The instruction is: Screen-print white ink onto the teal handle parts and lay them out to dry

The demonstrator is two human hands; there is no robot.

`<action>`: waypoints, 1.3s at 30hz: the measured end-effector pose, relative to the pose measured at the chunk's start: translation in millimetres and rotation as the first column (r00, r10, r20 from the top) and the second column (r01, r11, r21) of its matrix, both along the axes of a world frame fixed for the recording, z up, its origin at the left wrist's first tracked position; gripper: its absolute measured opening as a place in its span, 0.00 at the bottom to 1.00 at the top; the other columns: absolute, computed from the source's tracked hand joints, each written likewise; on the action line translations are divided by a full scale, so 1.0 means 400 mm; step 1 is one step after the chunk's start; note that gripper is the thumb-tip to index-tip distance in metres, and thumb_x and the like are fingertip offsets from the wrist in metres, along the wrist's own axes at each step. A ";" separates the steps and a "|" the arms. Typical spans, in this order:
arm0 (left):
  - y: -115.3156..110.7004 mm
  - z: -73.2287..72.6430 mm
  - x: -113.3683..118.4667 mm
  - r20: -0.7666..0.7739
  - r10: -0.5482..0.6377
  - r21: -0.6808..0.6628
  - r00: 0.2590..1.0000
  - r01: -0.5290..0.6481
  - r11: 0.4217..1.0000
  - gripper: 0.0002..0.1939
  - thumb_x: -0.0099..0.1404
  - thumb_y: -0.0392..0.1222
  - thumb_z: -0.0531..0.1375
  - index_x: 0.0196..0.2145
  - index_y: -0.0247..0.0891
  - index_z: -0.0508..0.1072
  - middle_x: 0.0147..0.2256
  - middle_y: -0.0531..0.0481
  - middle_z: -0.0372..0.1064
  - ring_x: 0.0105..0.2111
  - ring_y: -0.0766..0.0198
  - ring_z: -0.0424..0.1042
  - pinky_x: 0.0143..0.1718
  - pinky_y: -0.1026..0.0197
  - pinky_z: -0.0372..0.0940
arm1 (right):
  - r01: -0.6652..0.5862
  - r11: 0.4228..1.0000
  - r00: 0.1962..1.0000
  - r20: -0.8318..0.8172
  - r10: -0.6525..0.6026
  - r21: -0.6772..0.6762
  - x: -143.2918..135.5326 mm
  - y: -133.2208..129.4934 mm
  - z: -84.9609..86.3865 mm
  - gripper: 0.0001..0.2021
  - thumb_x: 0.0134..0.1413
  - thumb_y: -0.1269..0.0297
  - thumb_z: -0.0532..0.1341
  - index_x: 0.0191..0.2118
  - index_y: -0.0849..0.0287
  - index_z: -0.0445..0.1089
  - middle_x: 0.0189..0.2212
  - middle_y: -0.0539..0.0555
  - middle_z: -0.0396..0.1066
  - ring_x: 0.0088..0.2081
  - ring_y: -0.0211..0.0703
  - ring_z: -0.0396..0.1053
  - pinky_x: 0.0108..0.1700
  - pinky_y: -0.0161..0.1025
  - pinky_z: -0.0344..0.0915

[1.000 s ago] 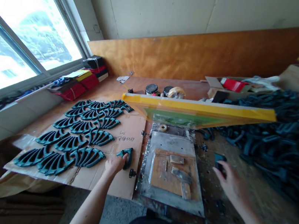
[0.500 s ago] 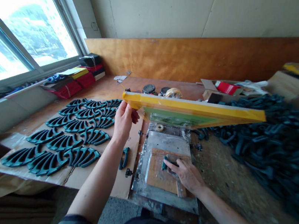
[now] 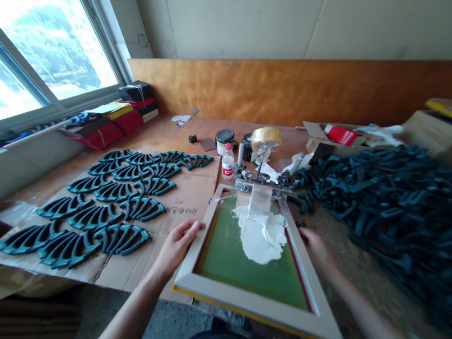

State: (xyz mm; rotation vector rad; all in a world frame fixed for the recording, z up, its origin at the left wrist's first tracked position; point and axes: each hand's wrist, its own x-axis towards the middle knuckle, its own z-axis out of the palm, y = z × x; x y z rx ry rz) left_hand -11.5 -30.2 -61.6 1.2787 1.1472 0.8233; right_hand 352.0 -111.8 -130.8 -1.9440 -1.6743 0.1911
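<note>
A screen-printing frame point(image 3: 260, 309) with green mesh lies lowered over the work plate, nearly flat. White ink point(image 3: 260, 240) is heaped on the far part of its mesh, where a flat pale squeegee blade point(image 3: 261, 202) stands in it. My left hand point(image 3: 177, 246) is closed at the frame's left edge, thumb and fingers on the side. Beside the right edge is my right hand point(image 3: 316, 250), smeared by motion, so its fingers are unclear. The plate and the wooden jig are hidden under the frame.
Dark green curved handles point(image 3: 69, 251) lie in fanned rows on cardboard point(image 3: 125, 276) at left. A large pile of similar parts point(image 3: 397, 218) covers the right. Behind the frame stand a hinge clamp point(image 3: 245, 183), a red-capped bottle point(image 3: 228, 161), a jar point(image 3: 224, 140) and a tape roll point(image 3: 267, 136).
The frame has swung down from its raised position. My left hand has come down with it. My right hand has left the handle on the jig and moved to the frame's right side.
</note>
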 end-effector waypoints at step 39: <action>0.002 -0.018 -0.013 -0.036 -0.071 -0.126 0.997 0.066 0.990 0.30 0.57 0.61 0.60 0.49 0.37 0.74 0.25 0.54 0.69 0.22 0.68 0.64 0.21 0.67 0.56 | -0.124 0.987 0.972 0.210 0.101 0.098 -0.075 0.165 0.221 0.25 0.60 0.57 0.59 0.62 0.52 0.60 0.41 0.54 0.72 0.38 0.47 0.70 0.39 0.39 0.65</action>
